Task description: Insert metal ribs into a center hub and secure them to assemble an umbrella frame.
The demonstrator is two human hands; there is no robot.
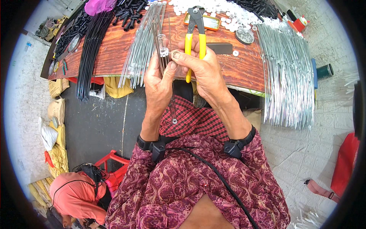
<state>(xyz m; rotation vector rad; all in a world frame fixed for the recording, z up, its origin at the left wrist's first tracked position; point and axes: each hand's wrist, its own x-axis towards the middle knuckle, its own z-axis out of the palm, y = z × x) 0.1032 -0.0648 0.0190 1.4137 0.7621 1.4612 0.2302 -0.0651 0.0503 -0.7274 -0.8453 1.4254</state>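
Note:
My left hand (157,82) is closed round a small bunch of thin dark metal rods (155,31), held upright over the near edge of the table. A small white notched plastic ring (164,52), with a clear piece above it, sits among the rods at my fingertips. My right hand (207,74) grips end-cutting pincers (188,49) with yellow handles, jaws pointing away from me. Its thumb and forefinger also reach to a single thin rod (169,34) beside the ring. Below my hands, the rods' lower ends pass through another small clear piece (174,121) above my lap.
Dark rods (95,49) and silver rods (139,45) overhang the reddish wooden table (244,70) at left; more silver rods (288,76) overhang at right. Black parts (127,15), white parts (228,11) and a round tin (244,36) lie behind. Another person (78,196) is at lower left.

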